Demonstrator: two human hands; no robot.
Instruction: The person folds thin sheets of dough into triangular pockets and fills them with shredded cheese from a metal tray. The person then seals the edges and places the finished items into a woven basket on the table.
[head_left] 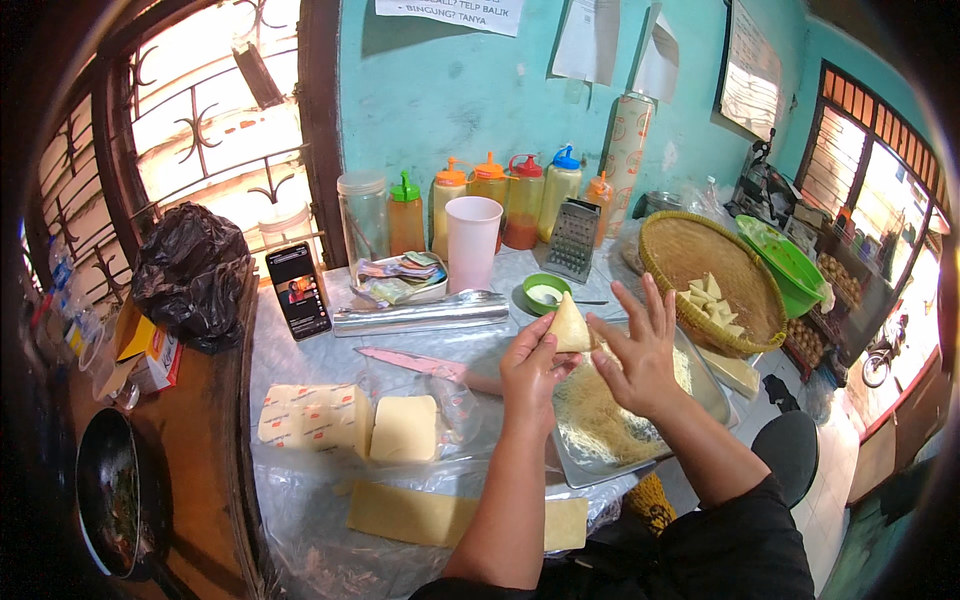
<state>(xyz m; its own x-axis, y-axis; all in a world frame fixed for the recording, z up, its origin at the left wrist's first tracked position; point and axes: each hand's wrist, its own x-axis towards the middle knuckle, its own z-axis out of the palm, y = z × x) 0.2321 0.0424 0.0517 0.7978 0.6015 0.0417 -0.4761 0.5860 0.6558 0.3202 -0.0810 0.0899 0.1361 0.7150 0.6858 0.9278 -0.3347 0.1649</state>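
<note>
My left hand [530, 370] pinches a folded pastry triangle [570, 327] between thumb and fingers, held up above the table. Beside it, my right hand [645, 355] is raised with fingers spread and nothing in it. Below both hands lies a metal tray [574, 472] of pale yellow shreds [615, 425], partly hidden by my right hand. A long pastry strip [410, 512] lies flat near the table's front, passing behind my left forearm. Several finished-looking triangles [712, 300] sit in a round woven basket [665, 235] at the right.
A pink knife [415, 362], a foil roll [420, 314], a wrapped block [310, 415] and a pale yellow block [404, 428] lie left of my hands. Behind stand a green bowl [533, 300] with a spoon, a grater [574, 240], a pink cup [473, 245], several sauce bottles [523, 205] and a phone [298, 290].
</note>
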